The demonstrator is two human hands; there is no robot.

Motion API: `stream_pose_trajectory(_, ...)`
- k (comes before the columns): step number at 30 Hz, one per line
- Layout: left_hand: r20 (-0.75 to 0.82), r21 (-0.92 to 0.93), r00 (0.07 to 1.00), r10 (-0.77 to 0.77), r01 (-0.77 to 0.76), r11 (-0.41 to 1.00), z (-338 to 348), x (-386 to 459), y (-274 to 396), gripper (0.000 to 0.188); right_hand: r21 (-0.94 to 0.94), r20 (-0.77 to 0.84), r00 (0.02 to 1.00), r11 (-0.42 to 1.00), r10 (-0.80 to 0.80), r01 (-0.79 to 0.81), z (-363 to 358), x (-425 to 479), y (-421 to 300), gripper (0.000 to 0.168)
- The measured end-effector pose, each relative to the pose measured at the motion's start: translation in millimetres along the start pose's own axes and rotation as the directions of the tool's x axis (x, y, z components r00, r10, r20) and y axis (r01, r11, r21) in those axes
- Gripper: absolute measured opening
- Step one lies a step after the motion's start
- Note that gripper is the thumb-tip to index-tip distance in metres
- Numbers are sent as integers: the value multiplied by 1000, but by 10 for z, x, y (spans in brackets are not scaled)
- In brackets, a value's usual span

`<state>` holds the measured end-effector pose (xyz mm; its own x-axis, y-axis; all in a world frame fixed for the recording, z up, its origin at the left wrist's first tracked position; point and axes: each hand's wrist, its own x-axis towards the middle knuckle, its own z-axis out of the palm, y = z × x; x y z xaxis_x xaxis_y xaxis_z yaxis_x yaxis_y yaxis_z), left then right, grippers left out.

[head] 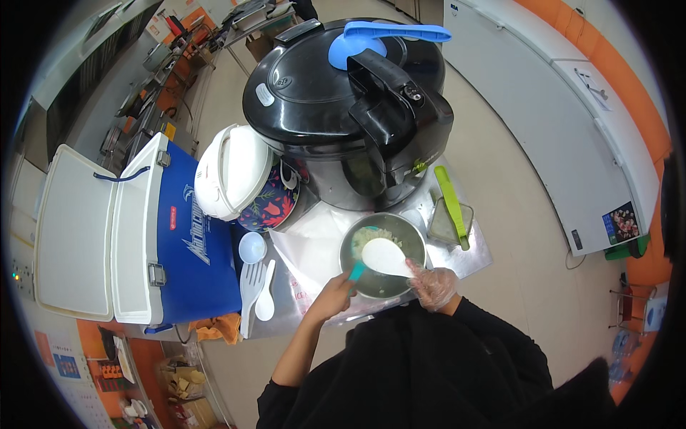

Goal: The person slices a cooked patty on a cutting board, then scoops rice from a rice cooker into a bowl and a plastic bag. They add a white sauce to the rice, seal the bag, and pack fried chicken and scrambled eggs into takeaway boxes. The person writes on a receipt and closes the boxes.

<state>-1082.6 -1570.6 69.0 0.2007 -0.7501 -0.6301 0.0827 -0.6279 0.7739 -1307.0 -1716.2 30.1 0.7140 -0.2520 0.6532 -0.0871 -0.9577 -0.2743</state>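
In front of me a round metal bowl [383,284] stands on a metal table, with what looks like cooked rice [394,234] in its far part. My bare left hand [335,296] grips the turquoise handle [357,271] of a utensil whose head dips into the rice, mostly hidden. A clear plastic glove covers my right hand [433,287], which holds a white rice paddle [385,257] over the bowl. The paddle's blade hides part of the rice.
Beyond the bowl stands a large black rice cooker [321,102] with a blue scoop [359,45] on its lid. A blue cooler [195,236] with its lid up, a floral pot [273,201], a pale blue cup [252,248], a white fork [251,289] and spoon [266,300] are left; green tongs [452,206] lie right.
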Motion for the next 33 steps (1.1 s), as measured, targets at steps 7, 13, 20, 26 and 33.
stream_pose_trajectory(7,-158,117,985,68,-50,992,22,14,-145,42,47,405,835,904,372,-426,-191,326,39,34)
stream_pose_trajectory(13,-326,-7,941,94,-102,995,-13,7,-317,54,-393,540,712,882,450,-259,-486,776,211,20)
stream_pose_trajectory(20,-233,-126,968,88,-119,985,84,-9,-359,62,-393,606,708,910,362,-130,-24,417,415,16)
stream_pose_trajectory(26,-253,-157,959,128,-171,973,111,10,-310,63,-381,661,654,915,368,-129,43,418,430,21)
stream_pose_trajectory(33,-256,-91,941,224,-254,963,125,66,-229,62,-379,697,582,904,419,-197,299,353,383,31)
